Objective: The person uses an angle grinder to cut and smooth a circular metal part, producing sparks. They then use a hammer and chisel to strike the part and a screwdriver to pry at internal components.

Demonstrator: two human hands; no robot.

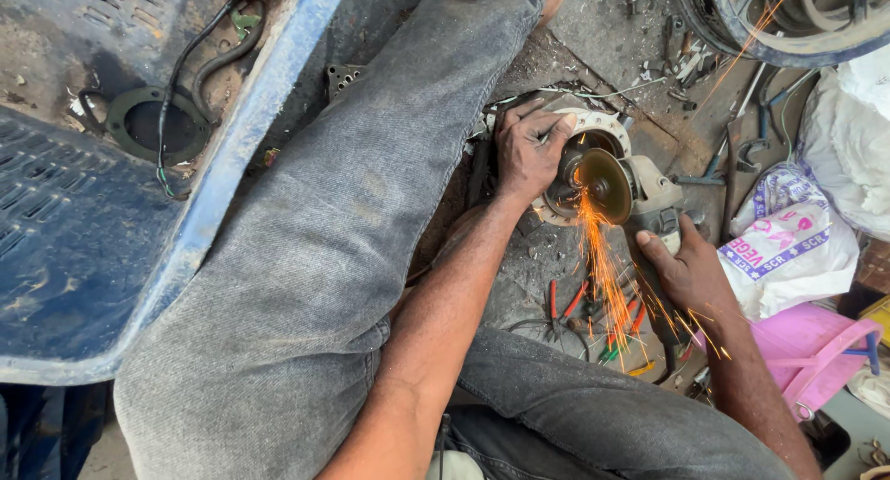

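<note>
Fingers of the left hand are spread and pressed flat on the round pale metal flange plate, which is held down on the dirty concrete floor just right of the frame's centre. Fingers of the right hand are clenched around the dark handle of the grey angle grinder, at centre right. The grinder's spinning golden disc is set against the inner edge of the plate, just beside the left thumb, and a stream of orange sparks is thrown downward from the contact point toward the lower middle of the frame.

Below the sparks, red-handled pliers are seen lying on the floor between the two forearms. Both legs in grey denim trousers are folded around the work, one filling the centre of the frame, the other along the bottom edge. A dented blue sheet-metal panel with vent slots is spread across the left side, and a black rubber ring lies on it at the upper left. At the right edge a white printed plastic sack is seen, with a pink plastic bag below it. Spanners and loose metal tools are scattered at the upper right, beneath a dark wheel rim in the corner.
</note>
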